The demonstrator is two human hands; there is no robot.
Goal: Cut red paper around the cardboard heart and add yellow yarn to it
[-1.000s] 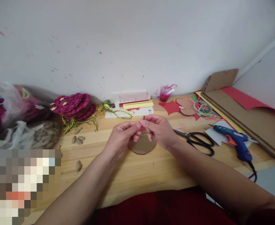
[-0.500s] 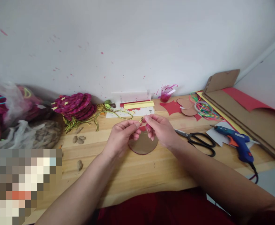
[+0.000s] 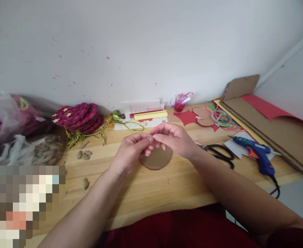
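My left hand (image 3: 136, 148) and my right hand (image 3: 173, 139) meet fingertip to fingertip over the table, both pinched closed. Whatever they pinch is too small and too covered by the fingers to make out. Beneath them lies a brown cardboard disc (image 3: 156, 160) with a dark red rim, its far part hidden by the hands. Black-handled scissors (image 3: 220, 151) rest right of my right wrist. Beyond my fingers, a loop of yellow-green cord (image 3: 138, 129) curls across a white sheet.
At the left are a stack of magenta peanut-covered discs (image 3: 77, 117), loose peanuts (image 3: 84, 155) and a plastic bag of peanuts (image 3: 46, 148). A blue glue gun (image 3: 262, 155), colored cords (image 3: 222, 119) and cardboard sheets (image 3: 267, 127) lie at the right. A cup (image 3: 181, 103) of magenta paint stands by the wall.
My right fingers have come over against the left fingertips. A small yellowish bit that showed between the hands is now covered. The view has shifted slightly right.
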